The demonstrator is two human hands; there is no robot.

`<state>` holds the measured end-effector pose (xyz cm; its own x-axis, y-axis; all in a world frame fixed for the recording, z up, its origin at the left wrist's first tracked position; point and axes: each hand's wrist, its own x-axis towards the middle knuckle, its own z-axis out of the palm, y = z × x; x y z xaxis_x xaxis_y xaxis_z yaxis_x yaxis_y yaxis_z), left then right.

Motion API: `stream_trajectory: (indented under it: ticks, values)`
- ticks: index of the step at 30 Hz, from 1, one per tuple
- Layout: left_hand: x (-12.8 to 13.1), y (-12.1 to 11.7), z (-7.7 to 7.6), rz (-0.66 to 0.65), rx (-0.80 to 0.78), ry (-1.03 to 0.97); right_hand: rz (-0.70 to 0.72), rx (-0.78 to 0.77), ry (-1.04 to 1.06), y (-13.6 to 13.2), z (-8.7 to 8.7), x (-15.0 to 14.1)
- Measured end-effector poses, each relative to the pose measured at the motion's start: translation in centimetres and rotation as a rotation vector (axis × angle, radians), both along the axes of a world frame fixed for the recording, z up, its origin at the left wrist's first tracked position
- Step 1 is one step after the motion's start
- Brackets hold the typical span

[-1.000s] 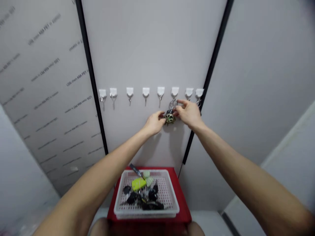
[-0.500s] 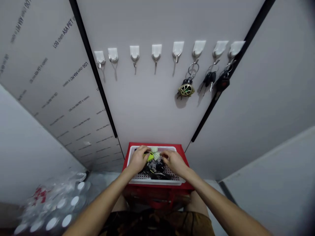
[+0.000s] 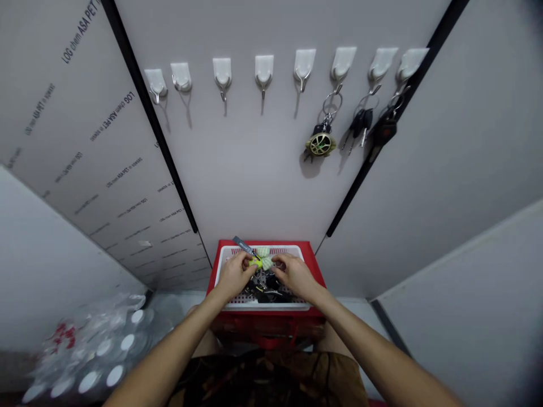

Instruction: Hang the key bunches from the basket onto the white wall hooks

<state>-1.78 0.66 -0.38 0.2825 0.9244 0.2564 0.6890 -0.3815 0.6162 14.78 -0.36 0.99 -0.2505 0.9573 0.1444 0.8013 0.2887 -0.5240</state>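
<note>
My left hand (image 3: 235, 275) is closed on a bright yellow-green key fob (image 3: 255, 263) above the basket. A dark grey strap with white lettering (image 3: 243, 245) stands out beyond its fingers. At the right edge of a pale green checked bow (image 3: 266, 262), my right hand (image 3: 292, 274) has its fingers curled together; what lies between them is hidden. Black keys and metal rings (image 3: 269, 287) lie heaped below both hands in a white perforated basket (image 3: 265, 307).
The basket stands on a red surface (image 3: 317, 268) against the wall. White adhesive hooks (image 3: 263, 68) run in a row above. Three at the right carry keys: a bunch with a gold round pendant (image 3: 321, 144), black keys (image 3: 360, 121) and a dark key (image 3: 385, 133). Wrapped bottles (image 3: 104, 347) stand lower left.
Both hands have left the bunch with the gold pendant, which now hangs on its hook, and come down to the basket. My left hand has taken hold of the yellow-green key fob and raised it slightly.
</note>
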Motion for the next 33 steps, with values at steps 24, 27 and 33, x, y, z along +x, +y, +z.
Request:
stream_trajectory:
  ticks: [24,27,33]
  values:
    - [0.6,-1.0,1.1,-0.439,0.179,0.166,0.027,-0.115,0.202,-0.8,2.1,2.0]
    - [1.5,-1.1,1.5,-0.360,0.146,0.110,0.017,-0.225,0.457,-0.2,2.8,1.9]
    - [2.8,-0.1,3.0,-0.196,-0.002,-0.187,0.053,-0.308,0.823,-0.5,5.8,1.4]
